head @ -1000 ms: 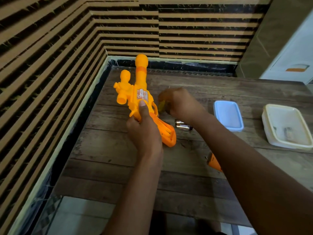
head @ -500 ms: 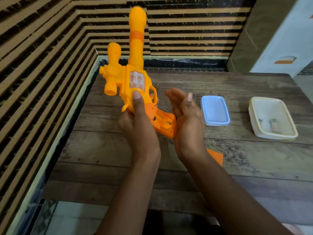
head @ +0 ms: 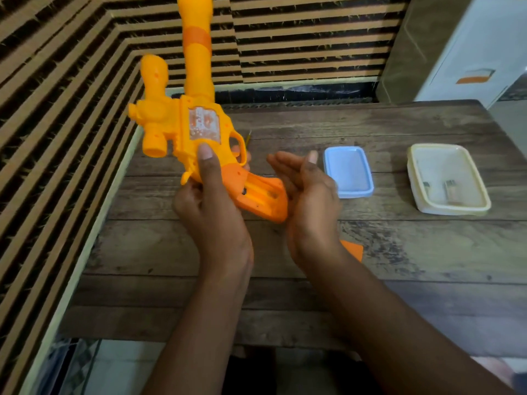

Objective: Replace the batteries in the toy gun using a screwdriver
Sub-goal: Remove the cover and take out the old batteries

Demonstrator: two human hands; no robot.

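1. While the left hand (head: pixel 211 212) grips it above the bench (head: pixel 399 252), the toy gun (head: pixel 196 129) stands barrel-up: yellow-orange body, darker orange grip (head: pixel 256 195), battery compartment uncovered.
2. Right hand (head: pixel 310 201): fingers straight, palm against the grip's end.

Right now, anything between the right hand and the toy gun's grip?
Nothing visible. The right hand, open, sits right beside the grip of the toy gun, which the left hand holds barrel-up above the table. Whether palm and grip touch is unclear.
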